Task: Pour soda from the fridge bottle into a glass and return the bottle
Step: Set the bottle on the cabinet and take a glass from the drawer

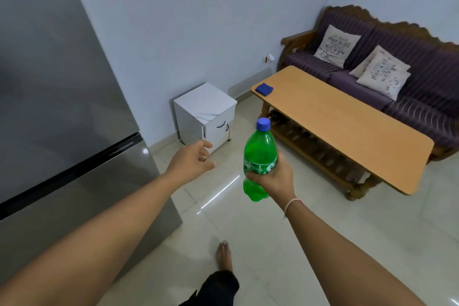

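Observation:
A green soda bottle (pixel 259 149) with a blue cap stands upright in the air, capped, with my right hand (pixel 275 179) gripping it round the label. My left hand (pixel 192 160) hangs empty to the bottle's left, fingers loosely spread, just off the corner of the grey fridge (pixel 62 97). Both fridge doors are closed. No glass is in view.
A long wooden coffee table (pixel 347 126) stands to the right with a folded blue cloth (pixel 264 88) on its far end. Behind it is a purple sofa (pixel 422 77) with cushions. A small white cabinet (pixel 206 114) sits by the wall. My bare foot (pixel 223 256) is on the tiled floor.

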